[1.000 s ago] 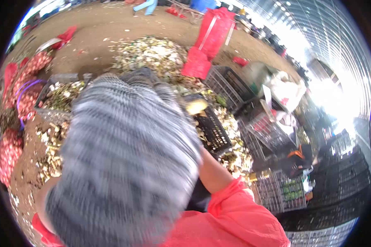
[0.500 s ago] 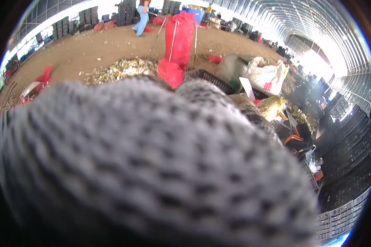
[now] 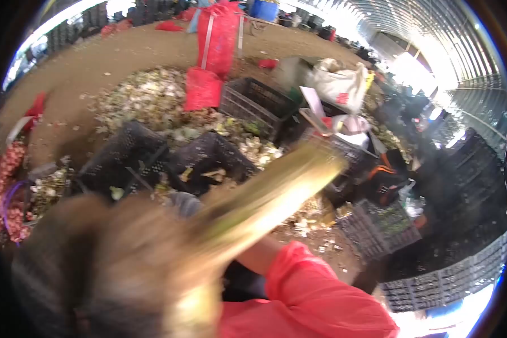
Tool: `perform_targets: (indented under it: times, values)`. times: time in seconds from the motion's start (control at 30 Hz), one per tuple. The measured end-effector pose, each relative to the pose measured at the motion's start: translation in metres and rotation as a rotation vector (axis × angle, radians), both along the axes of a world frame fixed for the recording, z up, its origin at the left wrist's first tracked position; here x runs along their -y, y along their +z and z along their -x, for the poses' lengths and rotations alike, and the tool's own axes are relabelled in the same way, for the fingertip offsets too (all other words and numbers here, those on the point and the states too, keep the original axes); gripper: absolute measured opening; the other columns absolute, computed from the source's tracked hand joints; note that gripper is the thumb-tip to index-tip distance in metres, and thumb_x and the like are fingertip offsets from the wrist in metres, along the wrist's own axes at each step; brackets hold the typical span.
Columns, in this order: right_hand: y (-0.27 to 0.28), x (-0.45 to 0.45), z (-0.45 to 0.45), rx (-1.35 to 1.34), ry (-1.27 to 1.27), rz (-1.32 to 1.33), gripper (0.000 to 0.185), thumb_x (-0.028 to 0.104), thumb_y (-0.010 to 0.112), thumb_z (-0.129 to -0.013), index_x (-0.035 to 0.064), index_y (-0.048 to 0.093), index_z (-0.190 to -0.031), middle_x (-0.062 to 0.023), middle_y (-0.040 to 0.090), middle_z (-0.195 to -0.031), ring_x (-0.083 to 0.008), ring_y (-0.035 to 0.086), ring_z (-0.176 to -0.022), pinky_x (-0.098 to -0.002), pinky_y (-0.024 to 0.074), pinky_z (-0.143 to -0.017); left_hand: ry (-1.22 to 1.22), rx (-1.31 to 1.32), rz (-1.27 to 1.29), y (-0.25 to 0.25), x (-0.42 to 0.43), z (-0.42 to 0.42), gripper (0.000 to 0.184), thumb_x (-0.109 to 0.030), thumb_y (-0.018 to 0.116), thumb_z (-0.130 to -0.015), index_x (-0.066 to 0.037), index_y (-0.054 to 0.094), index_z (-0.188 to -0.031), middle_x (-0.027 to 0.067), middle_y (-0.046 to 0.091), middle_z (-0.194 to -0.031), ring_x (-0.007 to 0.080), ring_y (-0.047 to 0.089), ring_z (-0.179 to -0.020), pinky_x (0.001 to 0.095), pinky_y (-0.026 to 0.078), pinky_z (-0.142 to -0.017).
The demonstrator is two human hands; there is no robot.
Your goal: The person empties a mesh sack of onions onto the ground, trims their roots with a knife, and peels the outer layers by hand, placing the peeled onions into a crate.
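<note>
Close to the camera at lower left is my left hand [image 3: 112, 253], in a grey-brown glove and smeared by motion. Its fingers seem wrapped round the base of a long yellow-green stalk [image 3: 265, 197] that slants up to the right. A second pale piece [image 3: 194, 310] hangs below the stalk, too blurred to name. My right arm comes in from the lower right in a red sleeve [image 3: 315, 287]. Behind the stalk, a small grey patch of glove shows, apparently my right hand [image 3: 185, 204]; its fingers are hidden.
Black plastic crates [image 3: 124, 155] stand in front, beside a heap of pale plant trimmings [image 3: 146, 96]. Beyond are a tall red mesh bag [image 3: 218, 39] and a white sack [image 3: 338, 84]. A net of pinkish bulbs [image 3: 11, 191] lies at left. Stacked crates [image 3: 450, 270] line the right.
The grey knit glove that covered most of the view has moved down and left. The stalk, the red sleeve and the crates in front now show.
</note>
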State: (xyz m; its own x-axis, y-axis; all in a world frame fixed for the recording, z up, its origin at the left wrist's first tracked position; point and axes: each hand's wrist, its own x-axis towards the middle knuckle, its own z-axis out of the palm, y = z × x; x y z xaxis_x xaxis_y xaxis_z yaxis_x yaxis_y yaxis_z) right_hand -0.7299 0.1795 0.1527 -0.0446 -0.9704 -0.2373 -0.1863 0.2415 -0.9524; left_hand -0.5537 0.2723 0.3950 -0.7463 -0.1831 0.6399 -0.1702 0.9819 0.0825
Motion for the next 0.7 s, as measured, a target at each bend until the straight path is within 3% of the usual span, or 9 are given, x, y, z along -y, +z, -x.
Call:
perform_targets:
  times: [0.13,0.23,0.3,0.37,0.43,0.53,0.63,0.67,0.7]
  values:
    - [0.001,0.001,-0.008,-0.269,0.187,0.177,0.03,0.035,0.056,-0.075,0.0047,0.055,-0.076,-0.0014,0.053,-0.057,-0.0164,0.053,-0.055,-0.0316,0.0418,-0.046,0.0,-0.154,-0.263,-0.02,0.011,-0.009,0.048,-0.024,0.051,-0.078,-0.001,0.04,-0.118,0.0138,0.046,-0.112,0.0204,0.049,-0.094,0.0336,0.039,-0.082]
    - [0.046,-0.013,-0.022,0.275,0.031,-0.123,0.035,0.04,0.066,-0.067,0.0059,0.058,-0.07,-0.0043,0.055,-0.058,-0.0135,0.053,-0.054,-0.0309,0.0436,-0.049,0.097,-0.25,-0.879,-0.086,0.05,-0.031,0.049,-0.025,0.052,-0.078,0.0,0.039,-0.119,0.0137,0.046,-0.113,0.0201,0.049,-0.094,0.0333,0.039,-0.083]
    - [0.053,-0.02,-0.033,0.42,-0.021,-0.117,0.032,0.036,0.065,-0.068,0.0048,0.056,-0.066,-0.0017,0.053,-0.055,-0.0135,0.051,-0.049,-0.0295,0.0414,-0.045,0.187,-0.191,-1.224,-0.162,0.092,-0.046,0.062,-0.032,0.052,-0.08,-0.006,0.025,-0.128,0.0101,0.034,-0.125,0.0187,0.043,-0.103,0.0313,0.039,-0.084]
    - [0.048,-0.015,-0.03,0.257,-0.036,-0.089,0.027,0.029,0.064,-0.068,0.0039,0.055,-0.064,-0.0034,0.053,-0.054,-0.0147,0.051,-0.047,-0.0297,0.0409,-0.044,0.251,-0.378,-1.561,-0.207,0.106,-0.043,0.055,-0.034,0.049,-0.081,-0.005,0.033,-0.125,0.0081,0.042,-0.119,0.0196,0.044,-0.103,0.0322,0.036,-0.086]
    - [0.036,-0.005,-0.034,0.102,-0.027,-0.095,0.022,0.022,0.063,-0.067,0.003,0.054,-0.063,-0.0052,0.052,-0.052,-0.0159,0.05,-0.046,-0.0299,0.0405,-0.042,0.295,-0.523,-2.036,-0.226,0.112,-0.038,0.056,-0.04,0.051,-0.078,-0.006,0.038,-0.12,0.0097,0.046,-0.112,0.02,0.049,-0.094,0.0312,0.045,-0.074]
    - [0.034,-0.003,-0.035,-0.085,0.017,-0.037,0.016,0.016,0.062,-0.067,0.0025,0.053,-0.065,-0.0073,0.053,-0.057,-0.0178,0.051,-0.05,-0.0308,0.0412,-0.045,0.095,-0.451,-2.165,-0.249,0.128,-0.05,0.054,-0.038,0.056,-0.075,-0.003,0.042,-0.114,0.0074,0.052,-0.1,0.0221,0.052,-0.086,0.03,0.046,-0.071]
    - [0.008,0.007,-0.025,-0.001,0.092,0.118,0.023,0.018,0.063,-0.067,0.0041,0.053,-0.082,-0.0051,0.052,-0.073,-0.0146,0.049,-0.066,-0.0289,0.0414,-0.055,0.193,-0.127,-1.316,-0.215,0.101,-0.051,0.053,-0.018,0.066,-0.069,-0.002,0.041,-0.114,0.0118,0.053,-0.104,0.0231,0.054,-0.089,0.0355,0.044,-0.074]
    - [-0.007,0.015,-0.024,0.067,0.135,0.154,0.028,0.019,0.064,-0.067,0.0047,0.053,-0.088,-0.0038,0.051,-0.077,-0.0126,0.048,-0.071,-0.0276,0.0409,-0.059,0.228,0.112,-0.992,-0.244,0.115,-0.064,0.056,-0.016,0.069,-0.065,-0.002,0.042,-0.113,0.0098,0.053,-0.105,0.0209,0.053,-0.09,0.0333,0.043,-0.077]
    - [0.045,-0.003,-0.042,0.477,0.055,0.001,0.026,0.021,0.065,-0.068,0.0057,0.055,-0.087,-0.0032,0.053,-0.079,-0.0132,0.048,-0.074,-0.0281,0.0411,-0.062,0.267,0.29,-0.639,-0.274,0.127,-0.077,0.059,-0.013,0.072,-0.062,-0.002,0.042,-0.112,0.0077,0.054,-0.105,0.0186,0.053,-0.091,0.0311,0.041,-0.08]
